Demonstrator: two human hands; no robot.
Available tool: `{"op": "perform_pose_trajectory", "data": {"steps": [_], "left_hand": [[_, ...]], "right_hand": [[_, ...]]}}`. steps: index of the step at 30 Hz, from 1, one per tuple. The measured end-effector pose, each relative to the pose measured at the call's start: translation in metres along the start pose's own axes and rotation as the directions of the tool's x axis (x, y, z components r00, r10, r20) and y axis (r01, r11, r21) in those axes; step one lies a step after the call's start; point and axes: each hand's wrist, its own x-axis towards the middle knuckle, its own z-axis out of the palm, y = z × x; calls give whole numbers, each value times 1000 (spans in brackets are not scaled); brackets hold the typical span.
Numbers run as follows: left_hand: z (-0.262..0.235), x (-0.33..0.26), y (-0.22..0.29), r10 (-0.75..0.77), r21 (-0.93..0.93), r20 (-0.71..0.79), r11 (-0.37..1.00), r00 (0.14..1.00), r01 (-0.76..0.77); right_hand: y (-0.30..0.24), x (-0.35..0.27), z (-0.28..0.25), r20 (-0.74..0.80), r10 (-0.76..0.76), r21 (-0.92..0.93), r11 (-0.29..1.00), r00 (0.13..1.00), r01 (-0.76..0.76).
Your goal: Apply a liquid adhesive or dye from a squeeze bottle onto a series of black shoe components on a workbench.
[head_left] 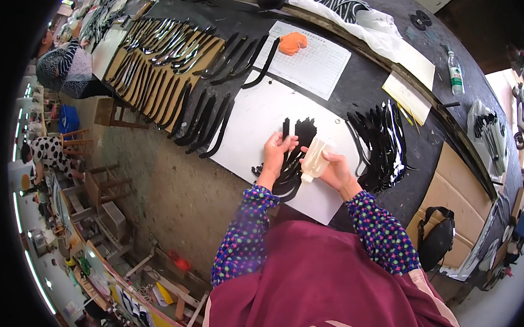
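My right hand (pixel 336 171) is wrapped round a pale, translucent squeeze bottle (pixel 316 159), tilted with its narrow nozzle pointing down toward me. Pinched between the fingers of my left hand (pixel 276 154) is a thin black strip (pixel 286 127), its end standing up past the fingertips. Under and between the hands a fanned bunch of black strips (pixel 305 130) lies on a white board (pixel 246 122). Their lower ends are partly hidden by my hands. What the strips are made of I cannot tell.
More black strips (pixel 382 145) are piled to the right. Rows of curved black strips lie on a brown cardboard sheet (pixel 117 63) at the left. Beyond the board are a printed sheet (pixel 322 67) and an orange cloth (pixel 292 43). A water bottle (pixel 455 72) stands far right, a black bag (pixel 436 238) nearer.
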Motion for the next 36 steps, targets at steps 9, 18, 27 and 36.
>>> {"op": "perform_pose_trajectory", "data": {"steps": [9, 18, 27, 36], "left_hand": [[-85, -76, 187, 490, 160, -392, 870, 779, -466], [17, -168, 184, -223, 64, 199, 975, 954, 214], [100, -211, 192, -365, 197, 481, 931, 797, 307], [128, -227, 204, -406, 313, 548, 910, 731, 271]], "right_hand": [[1, 9, -9, -61, -10, -69, 998, 998, 6], [-56, -100, 94, 40, -364, -104, 925, 931, 366], [-97, -241, 181, 300, -747, -471, 425, 593, 773], [-92, -272, 188, 478, -698, -463, 317, 534, 828]]}}
